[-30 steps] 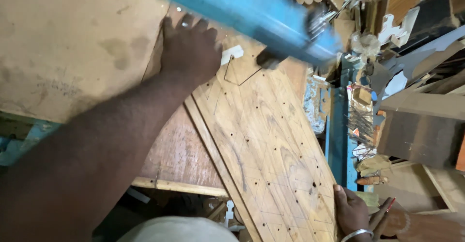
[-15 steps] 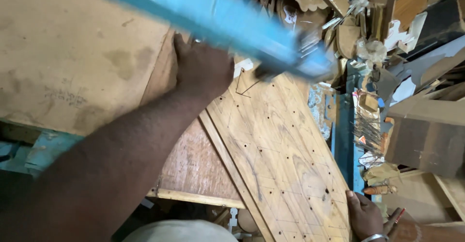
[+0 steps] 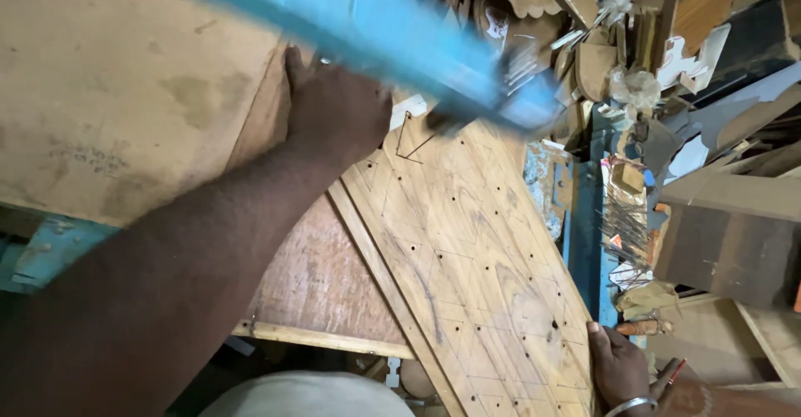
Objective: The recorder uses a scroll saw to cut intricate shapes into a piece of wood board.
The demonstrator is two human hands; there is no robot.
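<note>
item: plywood panel point(image 3: 467, 275) with drilled holes and pencilled grid, lying diagonally on the bench under the blue machine arm point(image 3: 392, 33), which i log as shifted slightly, left hand point(image 3: 338, 108) still spread flat on its top end, right hand point(image 3: 617, 367) still curled over the lower edge.

I see a long plywood board point(image 3: 467, 275) lying flat and slanting across the surface, marked with a pencilled diamond grid and dotted with small drilled holes. Its far end sits under a blurred blue machine arm point(image 3: 375, 33).
</note>
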